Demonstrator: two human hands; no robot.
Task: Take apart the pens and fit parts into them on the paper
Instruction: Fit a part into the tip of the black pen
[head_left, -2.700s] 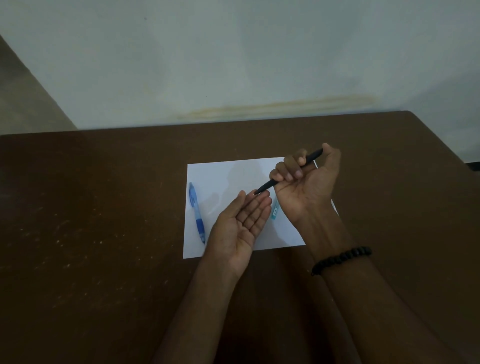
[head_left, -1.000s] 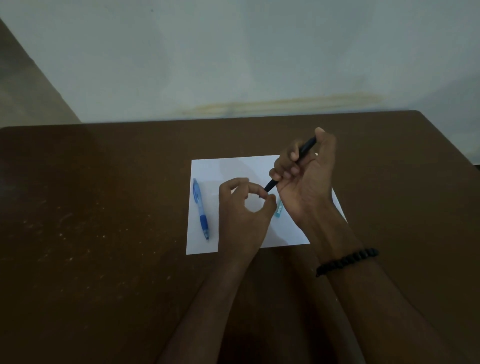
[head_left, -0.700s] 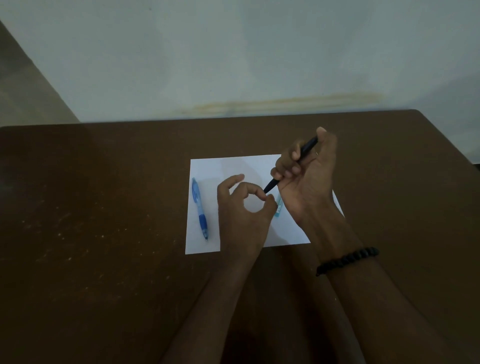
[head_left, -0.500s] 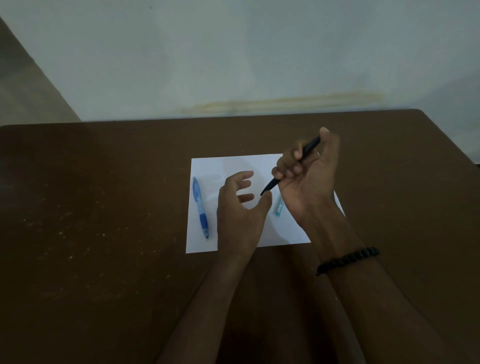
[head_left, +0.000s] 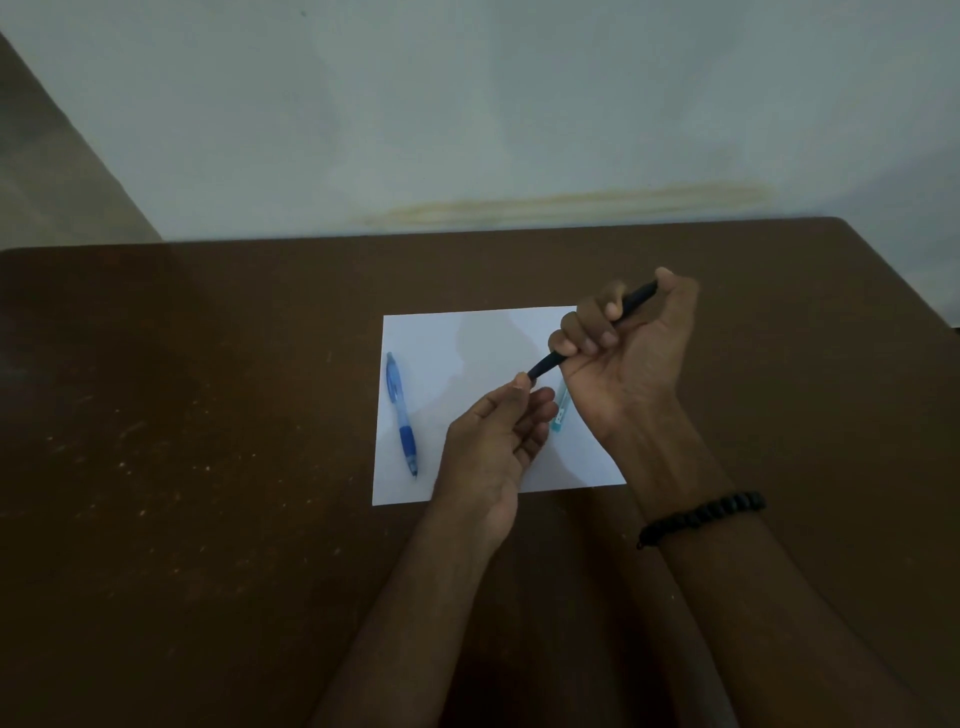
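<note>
Since half a second ago the left hand (head_left: 498, 436) has turned palm-up and closed its thumb and forefinger together at the lower tip of the black pen (head_left: 545, 364), where before its fingers were spread; the right hand (head_left: 628, 353) has hardly shifted.

The brown table (head_left: 208, 415) fills the lower view, with a pale wall behind it. On it lies the white paper (head_left: 467, 343). The right hand, with a black bead bracelet (head_left: 701, 517) on its wrist, is clenched round the black pen's barrel and holds it slanted above the paper, upper end by the thumb, lower tip toward the left hand. The left hand's fingertips meet just at that tip; whether they pinch the tip itself or some small part beside it is too small to tell.

A blue pen (head_left: 401, 415) lies whole along the paper's left side, well apart from both hands. A small teal piece (head_left: 560, 410) rests on the paper between the hands, partly hidden.

The black pen is probably light, stiff and rather slick. It is best gripped firmly mid-barrel, as now, with the tip section taken between thumb and forefinger. Any small inner parts could easily roll or drop.
</note>
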